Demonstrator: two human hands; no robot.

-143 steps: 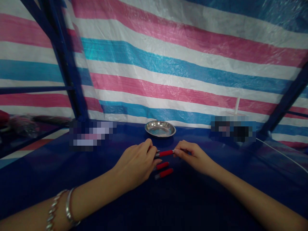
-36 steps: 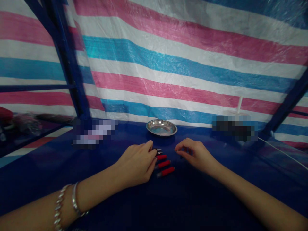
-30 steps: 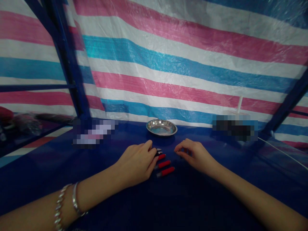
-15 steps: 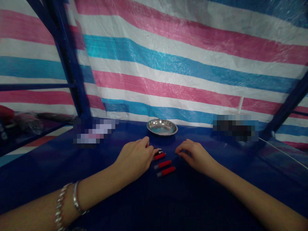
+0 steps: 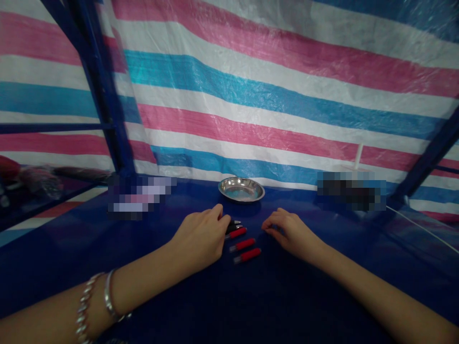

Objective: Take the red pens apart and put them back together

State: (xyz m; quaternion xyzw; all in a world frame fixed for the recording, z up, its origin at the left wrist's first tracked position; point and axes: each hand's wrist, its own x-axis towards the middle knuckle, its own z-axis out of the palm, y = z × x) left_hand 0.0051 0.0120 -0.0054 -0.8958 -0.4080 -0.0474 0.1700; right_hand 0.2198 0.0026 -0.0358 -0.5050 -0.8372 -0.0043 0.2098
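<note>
My left hand [image 5: 202, 235] rests low over the table, its fingers curled down and their tips mostly hidden. Beside those fingers lie black pens [image 5: 234, 228] with silver tips pointing right; their rear ends pass out of sight behind the hand. Just nearer to me is a red tube [image 5: 238, 232], then a second red tube [image 5: 245, 244] and a third red tube [image 5: 250, 254], roughly parallel, the nearer two showing clear left ends. To the right of the pens, my right hand [image 5: 287, 233] is loosely bent, with a gap between thumb and fingers and nothing visible in it.
A shallow steel dish [image 5: 242, 190] stands behind the pens on the blue table [image 5: 201, 296]. Blurred-out items [image 5: 143, 196] lie at the left back, and a dark blurred-out object [image 5: 349, 191] at the right back. Striped sheeting [image 5: 251, 95] hangs behind, between blue metal posts [image 5: 103, 86].
My left fingers have drawn back slightly to the left, so more of the black pens shows. My right hand, the red tubes and the dish stay nearly where they were.
</note>
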